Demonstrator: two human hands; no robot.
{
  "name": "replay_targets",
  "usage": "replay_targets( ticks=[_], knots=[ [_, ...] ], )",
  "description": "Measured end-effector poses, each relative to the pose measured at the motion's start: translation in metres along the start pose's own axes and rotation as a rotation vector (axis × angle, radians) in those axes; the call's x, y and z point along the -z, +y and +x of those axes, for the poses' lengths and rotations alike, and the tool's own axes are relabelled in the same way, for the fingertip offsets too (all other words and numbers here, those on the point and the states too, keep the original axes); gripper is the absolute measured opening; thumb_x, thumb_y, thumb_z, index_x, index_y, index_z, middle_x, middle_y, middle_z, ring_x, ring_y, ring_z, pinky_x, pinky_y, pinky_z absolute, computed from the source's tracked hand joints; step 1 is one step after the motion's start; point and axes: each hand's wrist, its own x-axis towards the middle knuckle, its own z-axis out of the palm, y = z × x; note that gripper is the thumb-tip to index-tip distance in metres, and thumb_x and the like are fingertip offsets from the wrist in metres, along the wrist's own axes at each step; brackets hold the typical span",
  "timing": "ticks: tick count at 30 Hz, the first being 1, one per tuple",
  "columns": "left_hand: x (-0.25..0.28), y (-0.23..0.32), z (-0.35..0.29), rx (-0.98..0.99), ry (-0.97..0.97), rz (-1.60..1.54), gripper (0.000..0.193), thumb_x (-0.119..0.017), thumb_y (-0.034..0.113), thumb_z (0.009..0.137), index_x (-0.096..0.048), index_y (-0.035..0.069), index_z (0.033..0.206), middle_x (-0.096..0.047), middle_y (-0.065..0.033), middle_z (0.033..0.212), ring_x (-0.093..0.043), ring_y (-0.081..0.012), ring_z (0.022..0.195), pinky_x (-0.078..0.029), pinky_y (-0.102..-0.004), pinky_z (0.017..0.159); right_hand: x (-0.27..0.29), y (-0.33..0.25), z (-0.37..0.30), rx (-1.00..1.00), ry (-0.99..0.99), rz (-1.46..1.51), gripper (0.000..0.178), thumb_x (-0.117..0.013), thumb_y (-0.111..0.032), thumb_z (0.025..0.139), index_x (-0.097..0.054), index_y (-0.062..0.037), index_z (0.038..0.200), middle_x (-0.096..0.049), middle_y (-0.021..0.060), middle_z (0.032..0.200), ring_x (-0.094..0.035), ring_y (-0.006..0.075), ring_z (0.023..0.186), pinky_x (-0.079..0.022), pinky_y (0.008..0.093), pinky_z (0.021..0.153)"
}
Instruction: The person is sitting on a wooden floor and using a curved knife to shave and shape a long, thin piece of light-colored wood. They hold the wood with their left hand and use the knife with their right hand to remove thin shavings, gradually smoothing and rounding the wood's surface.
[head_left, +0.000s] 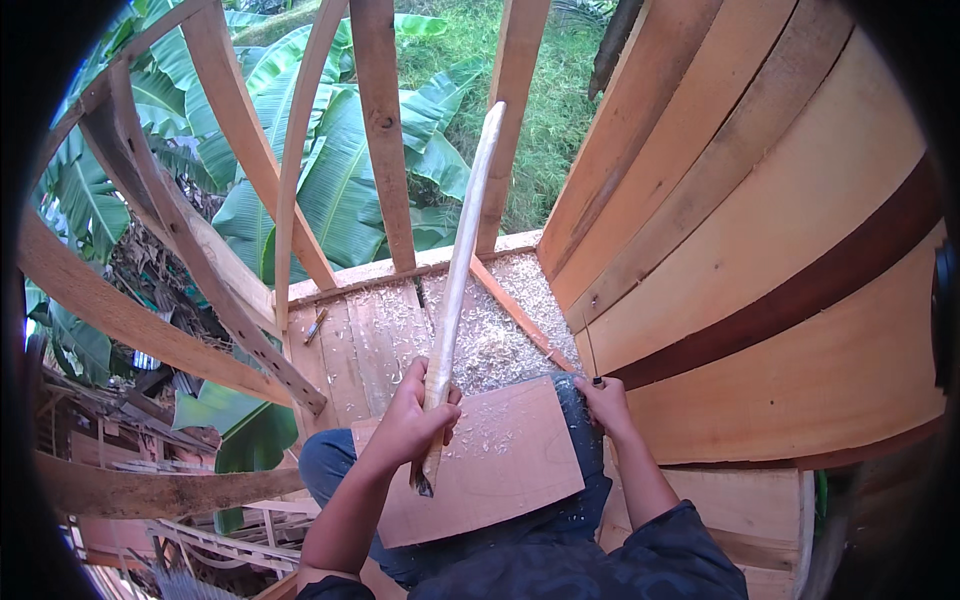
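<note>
On a plank platform (350,345) strewn with pale shavings (490,340), the left hand (415,420) clenches a long, slender pole (462,250), standing it tilted on a flat board (500,460) across the lap. Its upper length looks smooth and whitish, seemingly shaved already, while the dark, ragged lower tip looks unfinished. The right hand (603,400) grips a small dark tool; what kind I cannot tell.
</note>
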Motion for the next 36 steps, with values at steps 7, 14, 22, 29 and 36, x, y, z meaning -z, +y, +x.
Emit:
replay_targets(
  ticks=[7,14,22,29,36],
  knots=[
    [-0.024,-0.003,0.086,-0.156,-0.096,-0.001,0.05,-0.061,-0.001,0.07,-0.039,0.005,0.114,-0.048,-0.0029,0.078,-0.052,-0.0113,0.059,-0.046,-0.0263,0.05,-0.006,0.004,0.002,-0.114,-0.025,0.407,0.023,-0.072,-0.018,0.087,-0.056,-0.0078,0.075,-0.046,-0.003,0.052,-0.042,0.0066,0.038,-0.034,0.0243,0.034],
    [-0.01,-0.036,0.107,-0.165,-0.197,-0.037,0.055,-0.061,0.0,0.069,-0.039,0.003,0.119,-0.049,-0.0033,0.078,-0.05,-0.011,0.06,-0.043,-0.0251,0.052,-0.023,-0.057,0.009,-0.11,-0.074,0.795,0.023,-0.071,-0.018,0.088,-0.051,-0.0133,0.08,-0.041,-0.0051,0.055,-0.041,0.0066,0.041,-0.035,0.0239,0.038],
    [0.004,-0.058,0.115,-0.15,-0.103,-0.069,0.057,-0.061,-0.002,0.07,-0.04,0.008,0.122,-0.047,0.0004,0.076,-0.047,-0.0084,0.065,-0.04,-0.0234,0.057,-0.077,-0.155,-0.01,0.023,-0.467,1.03,0.012,-0.066,-0.017,0.093,-0.058,-0.0109,0.087,-0.037,-0.0057,0.054,-0.04,0.0064,0.043,-0.035,0.0232,0.039],
    [0.005,-0.05,0.11,-0.071,-0.219,-0.158,0.057,-0.066,0.001,0.07,-0.04,0.01,0.12,-0.052,-0.0001,0.077,-0.052,-0.0086,0.066,-0.043,-0.0236,0.056,-0.084,-0.148,-0.005,0.08,-0.441,1.128,0.021,-0.057,-0.025,0.099,-0.058,-0.0103,0.084,-0.036,-0.0054,0.054,-0.038,0.007,0.042,-0.035,0.0236,0.039],
    [-0.004,-0.049,0.109,-0.109,-0.233,-0.182,0.074,-0.084,0.003,0.068,-0.039,0.008,0.127,-0.056,-0.0031,0.091,-0.059,-0.0113,0.072,-0.051,-0.0276,0.056,-0.082,-0.132,-0.005,0.042,-0.306,1.195,0.043,-0.051,-0.039,0.1,-0.045,-0.0165,0.065,-0.031,-0.0057,0.048,-0.033,0.0064,0.038,-0.031,0.0224,0.036]
  ],
)
